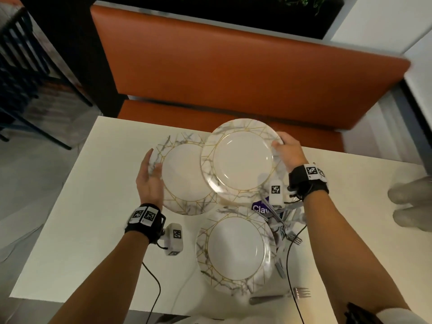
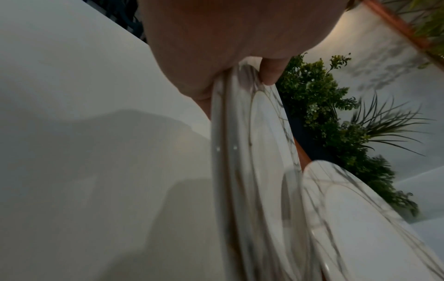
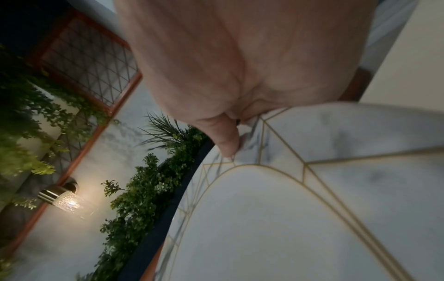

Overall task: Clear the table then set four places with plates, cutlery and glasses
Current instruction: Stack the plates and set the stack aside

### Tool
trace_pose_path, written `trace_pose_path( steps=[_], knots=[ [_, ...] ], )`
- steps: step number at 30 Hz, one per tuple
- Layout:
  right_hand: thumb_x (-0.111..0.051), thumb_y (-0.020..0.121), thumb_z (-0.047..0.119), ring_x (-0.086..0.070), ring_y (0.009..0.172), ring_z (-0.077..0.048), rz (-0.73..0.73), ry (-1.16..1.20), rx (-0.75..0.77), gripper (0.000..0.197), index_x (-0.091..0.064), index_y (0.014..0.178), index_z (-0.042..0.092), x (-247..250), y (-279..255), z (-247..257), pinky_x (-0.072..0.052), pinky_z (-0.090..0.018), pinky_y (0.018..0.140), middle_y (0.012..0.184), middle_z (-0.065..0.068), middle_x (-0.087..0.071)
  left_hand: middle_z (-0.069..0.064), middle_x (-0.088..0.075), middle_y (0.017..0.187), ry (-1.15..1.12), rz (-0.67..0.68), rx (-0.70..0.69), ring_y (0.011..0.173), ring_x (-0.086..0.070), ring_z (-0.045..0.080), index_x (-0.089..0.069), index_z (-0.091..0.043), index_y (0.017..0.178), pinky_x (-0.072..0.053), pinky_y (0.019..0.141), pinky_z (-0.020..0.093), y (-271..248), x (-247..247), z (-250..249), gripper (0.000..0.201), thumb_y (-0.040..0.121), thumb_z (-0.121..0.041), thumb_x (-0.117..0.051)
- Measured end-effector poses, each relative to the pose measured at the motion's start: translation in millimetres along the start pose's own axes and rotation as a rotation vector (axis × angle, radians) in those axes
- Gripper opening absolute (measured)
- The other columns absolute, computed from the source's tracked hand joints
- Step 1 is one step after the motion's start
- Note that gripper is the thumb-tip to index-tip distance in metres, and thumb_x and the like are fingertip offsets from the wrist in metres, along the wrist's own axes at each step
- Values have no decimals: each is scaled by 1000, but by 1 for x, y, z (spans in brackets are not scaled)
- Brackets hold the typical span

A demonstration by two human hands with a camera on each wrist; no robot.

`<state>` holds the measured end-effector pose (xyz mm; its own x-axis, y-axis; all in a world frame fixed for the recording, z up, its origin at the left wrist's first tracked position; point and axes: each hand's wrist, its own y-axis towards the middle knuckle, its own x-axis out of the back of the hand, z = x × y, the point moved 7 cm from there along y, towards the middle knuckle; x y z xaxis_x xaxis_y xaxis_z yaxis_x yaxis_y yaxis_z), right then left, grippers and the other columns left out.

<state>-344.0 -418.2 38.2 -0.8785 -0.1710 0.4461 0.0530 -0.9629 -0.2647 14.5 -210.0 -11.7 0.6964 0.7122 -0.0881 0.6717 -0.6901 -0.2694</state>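
Three white marble-patterned plates with gold lines show on the white table. My left hand grips the left rim of the left plate, thumb on top; the left wrist view shows that thumb on the plate's rim. My right hand grips the right rim of the raised right plate, which overlaps the left one. In the right wrist view its thumb presses that plate. A third plate lies flat near me. Forks stick out of a purple container.
An orange bench runs along the table's far side. A loose fork and a cutlery handle lie near the front edge. Blurred pale objects stand at the right edge. A dark chair is at the far left.
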Motion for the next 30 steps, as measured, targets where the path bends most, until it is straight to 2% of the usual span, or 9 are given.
trace_pose_path(
  steps=[2, 6, 9, 14, 18, 22, 25, 27, 30],
  knots=[
    [-51, 94, 12, -63, 106, -20, 18, 19, -30, 29, -69, 109, 30, -14, -10, -10, -52, -35, 88, 111, 1, -69, -1, -61, 145, -29, 40, 16, 130, -60, 19, -57, -34, 146, -56, 98, 31, -11, -11, 3, 44, 105, -17, -57],
    [-47, 97, 13, -63, 96, -19, 41, 42, -71, 29, -66, 113, 28, -36, -36, -23, -51, -30, 78, 107, 0, -69, -3, -59, 148, -56, 84, 93, 137, -55, 20, -63, -40, 138, -45, 115, 42, -21, -22, 13, 44, 103, -16, -55],
    [-44, 100, 19, -64, 99, -24, 67, -32, -86, 28, -60, 123, 23, -54, -53, -33, -54, -39, 85, 111, -4, -67, -4, -54, 151, -50, 90, 126, 141, -49, 19, -67, -43, 132, -38, 119, 43, -28, -28, 14, 40, 103, -18, -54],
    [-40, 104, 24, -59, 108, -23, 98, -103, -121, 37, -47, 140, 23, -77, -75, -44, -48, -36, 89, 124, -2, -61, 1, -51, 140, 10, -11, 263, 135, -44, 23, -50, -24, 120, -33, 105, 39, -33, -28, 23, 14, 106, -27, -52],
    [-41, 104, 21, -58, 116, -28, 4, -122, -116, 38, -49, 140, 20, -78, -84, -47, -47, -36, 98, 131, -8, -61, -3, -52, 133, 44, -13, 239, 125, -45, 19, -49, -24, 119, -33, 100, 38, -41, -31, 22, 12, 109, -29, -47],
    [-44, 104, 18, -60, 117, -31, -141, -73, -161, 38, -48, 142, 20, -71, -97, -51, -47, -32, 93, 131, -10, -62, -15, -61, 121, 85, 1, 145, 121, -55, 15, -56, -29, 131, -42, 94, 26, -57, -38, 12, 25, 109, -38, -47],
    [-44, 105, 14, -58, 123, -31, -234, -20, -171, 40, -46, 145, 18, -65, -106, -50, -43, -28, 92, 135, -11, -61, -2, -53, 152, 218, 58, 86, 140, -48, 22, -47, -37, 150, -40, 110, 31, -68, -47, 10, 44, 107, -35, -53],
    [-43, 105, 13, -56, 126, -31, -257, -5, -144, 42, -46, 146, 18, -61, -109, -49, -45, -32, 98, 138, -10, -59, 3, -40, 163, 327, 103, 53, 146, -41, 25, -34, -39, 158, -36, 109, 31, -76, -50, 9, 60, 105, -24, -58],
    [-43, 104, 14, -55, 127, -27, -226, -10, -96, 41, -48, 145, 21, -51, -112, -49, -44, -37, 103, 139, -6, -59, 8, -35, 165, 417, 146, 30, 147, -40, 29, -26, -33, 161, -35, 104, 28, -85, -54, 12, 70, 103, -20, -62]
  ],
)
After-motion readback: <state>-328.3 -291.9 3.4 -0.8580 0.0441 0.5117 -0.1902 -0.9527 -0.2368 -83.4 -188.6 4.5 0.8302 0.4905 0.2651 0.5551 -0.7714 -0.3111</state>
